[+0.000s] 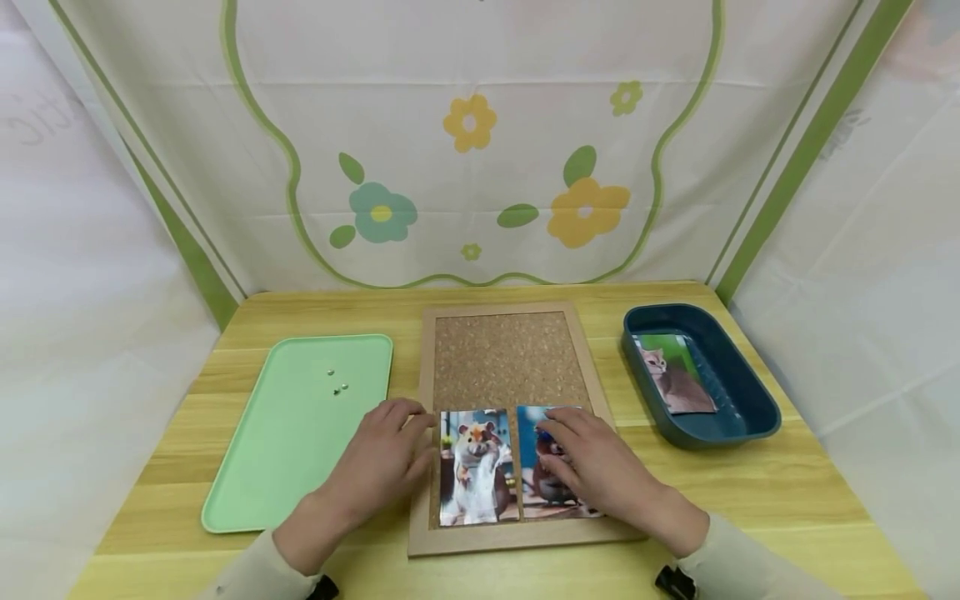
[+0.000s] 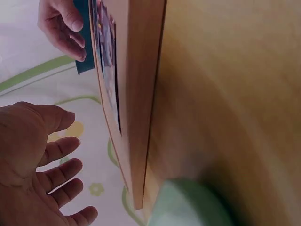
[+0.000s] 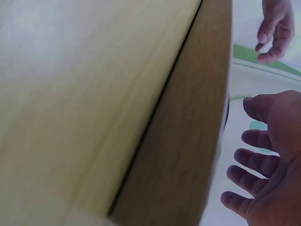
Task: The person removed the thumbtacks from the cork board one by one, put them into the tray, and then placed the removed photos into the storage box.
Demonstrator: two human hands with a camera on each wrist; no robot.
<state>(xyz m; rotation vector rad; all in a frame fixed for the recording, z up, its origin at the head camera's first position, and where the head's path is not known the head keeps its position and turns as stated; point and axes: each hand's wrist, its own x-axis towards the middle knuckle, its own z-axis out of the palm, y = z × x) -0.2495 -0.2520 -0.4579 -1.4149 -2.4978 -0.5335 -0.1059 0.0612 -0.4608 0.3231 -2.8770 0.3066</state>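
Note:
A wood-framed corkboard (image 1: 510,354) lies on the table. On its lower half are two photos side by side: a hamster-like animal photo (image 1: 477,475) at left and a dark-furred animal photo (image 1: 531,467) at right. Beside the left photo, over the frame's left side, is my left hand (image 1: 382,454); its loosely bent fingers hold nothing in the left wrist view. My right hand (image 1: 603,462) hovers above the right photo and hides part of it. In the right wrist view its fingers are apart and grip nothing.
A green tray (image 1: 292,450) at left carries three tiny metallic pieces (image 1: 336,391), too small to identify. At right stands a dark blue bin (image 1: 738,425) with a cat photo (image 1: 678,379) inside. Fabric walls (image 1: 480,50) with printed flowers enclose the table (image 1: 810,500).

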